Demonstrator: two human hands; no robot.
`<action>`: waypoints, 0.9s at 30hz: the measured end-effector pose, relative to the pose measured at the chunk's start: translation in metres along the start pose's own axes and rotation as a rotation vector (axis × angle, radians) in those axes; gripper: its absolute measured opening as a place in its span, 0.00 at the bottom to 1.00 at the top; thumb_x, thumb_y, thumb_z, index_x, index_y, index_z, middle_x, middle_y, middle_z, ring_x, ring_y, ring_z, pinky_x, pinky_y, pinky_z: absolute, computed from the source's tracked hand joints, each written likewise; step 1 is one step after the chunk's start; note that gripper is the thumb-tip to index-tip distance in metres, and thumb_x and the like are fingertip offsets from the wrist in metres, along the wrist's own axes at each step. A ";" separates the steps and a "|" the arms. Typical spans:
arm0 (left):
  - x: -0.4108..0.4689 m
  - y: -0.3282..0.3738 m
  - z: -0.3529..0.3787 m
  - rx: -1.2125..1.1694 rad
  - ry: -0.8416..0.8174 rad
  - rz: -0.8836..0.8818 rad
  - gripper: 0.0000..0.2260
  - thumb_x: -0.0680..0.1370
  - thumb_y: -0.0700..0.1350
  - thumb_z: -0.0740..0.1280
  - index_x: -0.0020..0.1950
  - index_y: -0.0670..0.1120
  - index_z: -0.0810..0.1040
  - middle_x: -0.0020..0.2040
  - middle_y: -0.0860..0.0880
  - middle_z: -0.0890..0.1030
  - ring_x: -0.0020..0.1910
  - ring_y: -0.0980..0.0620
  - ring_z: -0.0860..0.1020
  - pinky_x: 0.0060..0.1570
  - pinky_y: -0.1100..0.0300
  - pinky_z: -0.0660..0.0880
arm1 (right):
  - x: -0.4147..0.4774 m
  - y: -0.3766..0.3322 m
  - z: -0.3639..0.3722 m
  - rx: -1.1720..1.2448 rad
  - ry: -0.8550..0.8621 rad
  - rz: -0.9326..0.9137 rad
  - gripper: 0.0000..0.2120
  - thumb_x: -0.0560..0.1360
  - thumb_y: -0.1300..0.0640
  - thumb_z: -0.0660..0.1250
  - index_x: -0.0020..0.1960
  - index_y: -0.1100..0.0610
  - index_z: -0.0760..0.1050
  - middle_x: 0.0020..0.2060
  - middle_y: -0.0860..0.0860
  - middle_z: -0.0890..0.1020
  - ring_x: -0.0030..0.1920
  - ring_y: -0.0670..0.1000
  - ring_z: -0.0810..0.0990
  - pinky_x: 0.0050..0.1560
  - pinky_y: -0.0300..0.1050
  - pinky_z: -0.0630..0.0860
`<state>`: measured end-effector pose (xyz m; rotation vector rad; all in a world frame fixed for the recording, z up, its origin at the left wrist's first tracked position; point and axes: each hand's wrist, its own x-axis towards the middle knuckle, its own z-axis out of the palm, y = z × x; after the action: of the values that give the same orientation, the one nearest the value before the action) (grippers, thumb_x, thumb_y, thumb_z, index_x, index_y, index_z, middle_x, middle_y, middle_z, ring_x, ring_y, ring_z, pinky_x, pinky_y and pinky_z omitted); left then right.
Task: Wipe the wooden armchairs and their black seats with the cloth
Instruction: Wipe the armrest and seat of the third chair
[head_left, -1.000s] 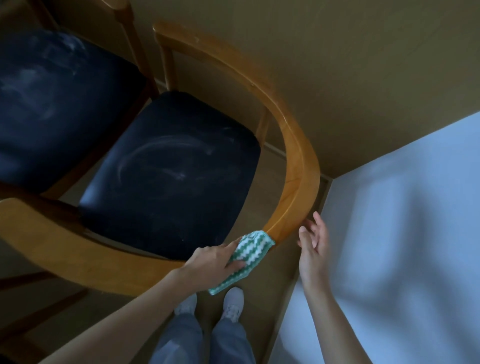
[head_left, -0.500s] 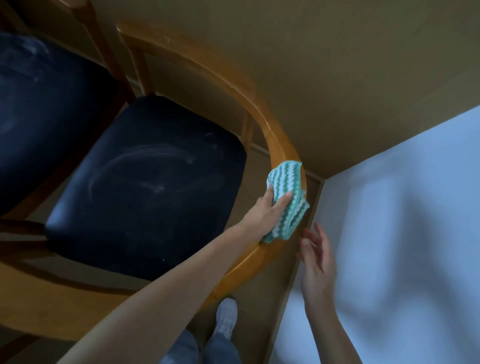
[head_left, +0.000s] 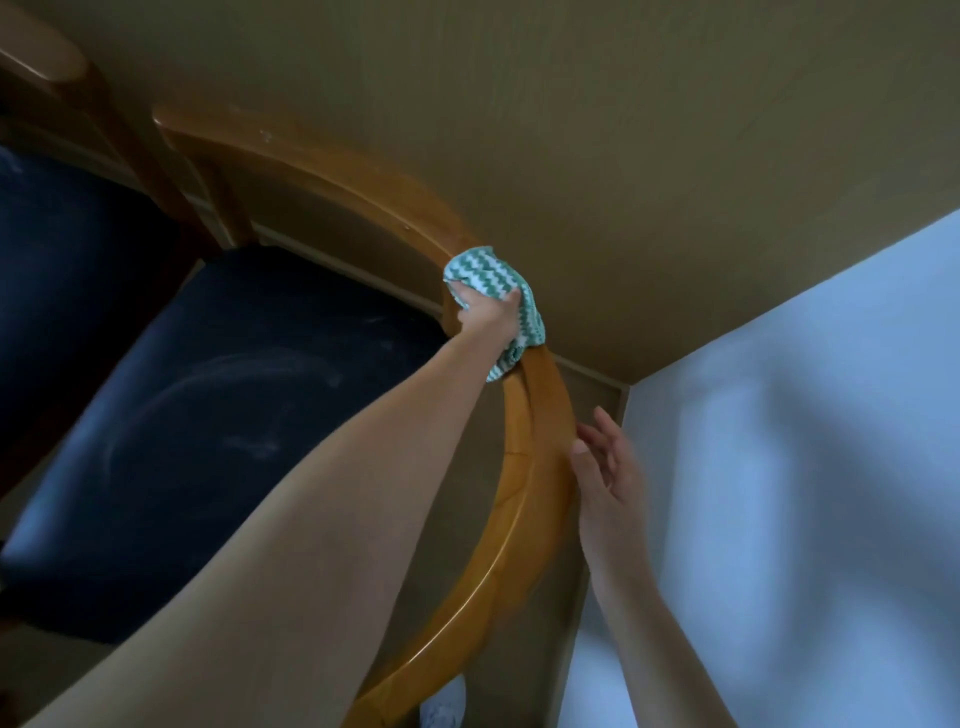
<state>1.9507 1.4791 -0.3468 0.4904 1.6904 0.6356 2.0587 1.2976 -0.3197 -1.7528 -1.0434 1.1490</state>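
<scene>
A wooden armchair's curved rail (head_left: 540, 457) sweeps from the upper left down to the bottom centre, around its black seat (head_left: 234, 405), which shows pale wipe streaks. My left hand (head_left: 485, 317) grips a green and white zigzag cloth (head_left: 488, 275) wrapped over the rail's far bend. Beside the rail's outer edge, my right hand (head_left: 605, 467) is held with fingers straight, its thumb touching the wood. A second armchair with a black seat (head_left: 57, 291) stands at the left.
A tan wall (head_left: 623, 130) runs close behind the chairs. A pale blue-white wall (head_left: 779, 467) meets it in a corner at the right, leaving a narrow gap of floor (head_left: 597, 384) beside the rail. A white shoe (head_left: 441, 706) shows at the bottom.
My left hand has slid the cloth along the rail away from me, from the near end to the far bend. My right hand stayed by the rail's outer edge.
</scene>
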 end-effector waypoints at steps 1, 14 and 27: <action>0.004 0.003 0.002 0.008 0.042 0.012 0.38 0.79 0.55 0.60 0.76 0.50 0.34 0.75 0.41 0.58 0.68 0.38 0.67 0.60 0.47 0.66 | 0.000 0.002 -0.002 0.006 0.000 -0.001 0.19 0.78 0.52 0.61 0.68 0.45 0.63 0.56 0.42 0.73 0.57 0.41 0.74 0.50 0.33 0.73; -0.078 -0.041 0.011 0.682 -0.116 0.359 0.30 0.81 0.54 0.55 0.78 0.54 0.43 0.77 0.43 0.36 0.75 0.40 0.46 0.71 0.43 0.57 | -0.015 -0.003 -0.029 -0.059 0.081 -0.033 0.19 0.80 0.55 0.58 0.71 0.48 0.64 0.67 0.48 0.70 0.64 0.44 0.69 0.62 0.41 0.66; -0.161 -0.132 -0.035 0.174 -0.267 0.621 0.21 0.83 0.46 0.54 0.75 0.52 0.55 0.78 0.51 0.51 0.76 0.53 0.52 0.74 0.53 0.56 | -0.016 -0.020 -0.019 -0.334 -0.265 -0.140 0.26 0.79 0.44 0.50 0.75 0.51 0.57 0.72 0.49 0.65 0.71 0.47 0.64 0.69 0.48 0.66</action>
<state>1.9519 1.2715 -0.3071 1.1964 1.3365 0.8226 2.0685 1.2868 -0.2916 -1.7723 -1.5687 1.1924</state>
